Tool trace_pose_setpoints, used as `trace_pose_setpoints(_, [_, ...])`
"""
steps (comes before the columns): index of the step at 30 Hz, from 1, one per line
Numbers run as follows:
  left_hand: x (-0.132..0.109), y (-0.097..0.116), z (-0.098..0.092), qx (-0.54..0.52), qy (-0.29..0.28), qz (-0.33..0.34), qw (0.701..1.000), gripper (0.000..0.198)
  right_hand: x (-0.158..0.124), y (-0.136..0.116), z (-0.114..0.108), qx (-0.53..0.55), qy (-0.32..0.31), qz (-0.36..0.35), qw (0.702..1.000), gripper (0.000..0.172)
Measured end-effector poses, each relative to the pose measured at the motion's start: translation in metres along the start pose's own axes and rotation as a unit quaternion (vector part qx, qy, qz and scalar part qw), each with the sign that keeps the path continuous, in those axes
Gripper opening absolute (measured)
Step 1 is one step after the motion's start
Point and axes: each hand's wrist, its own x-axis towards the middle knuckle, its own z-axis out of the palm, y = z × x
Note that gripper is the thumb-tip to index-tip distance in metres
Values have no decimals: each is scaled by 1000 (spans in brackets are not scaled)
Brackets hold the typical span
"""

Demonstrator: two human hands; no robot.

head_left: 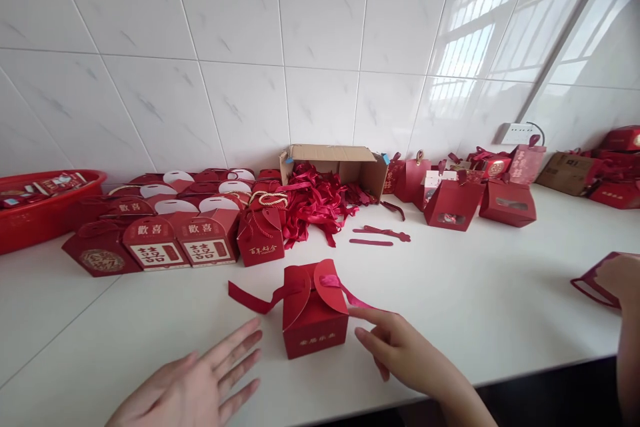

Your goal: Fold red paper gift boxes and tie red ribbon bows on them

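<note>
A small red gift box (pixel 315 323) stands on the white counter (pixel 475 300) in front of me, its curved top flaps closed and a red ribbon (pixel 260 299) threaded through them, trailing left and right. My left hand (pixel 200 383) lies open and flat just left of the box, fingers stretched toward it without touching. My right hand (pixel 400 350) is open to the right of the box, its fingertips near the ribbon's right tail, holding nothing.
Rows of finished red boxes (pixel 180 227) stand at the back left beside a red basket (pixel 45 210). A cardboard carton (pixel 335 163) spills red ribbons (pixel 315 203). More red boxes (pixel 475 197) stand at the back right. Another person's hand (pixel 620 277) holds a red piece at the right edge.
</note>
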Motion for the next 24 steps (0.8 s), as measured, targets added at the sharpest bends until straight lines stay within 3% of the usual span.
trace_pose_setpoints(3, [5, 1, 17, 62, -29, -8, 998, 59, 7, 1, 3, -33, 1, 20, 999, 57])
trace_pose_setpoints(7, [0, 11, 40, 113, -30, -14, 993, 58, 12, -1, 2, 0, 61, 40, 997, 74])
trace_pose_setpoints(14, [6, 9, 64, 129, -58, -20, 990, 50, 18, -17, 7, 69, 152, -15, 986, 73])
trace_pose_setpoints(19, [18, -1, 68, 145, -58, 35, 987, 45, 30, -24, 18, 172, 137, -3, 976, 69])
trace_pose_setpoints(21, [24, -5, 68, 172, -32, 43, 984, 44, 34, -26, 25, 282, 147, -44, 947, 69])
trace_pose_setpoints(24, [33, -13, 65, 234, 35, 78, 968, 46, 39, -29, 35, 463, 173, -127, 860, 75])
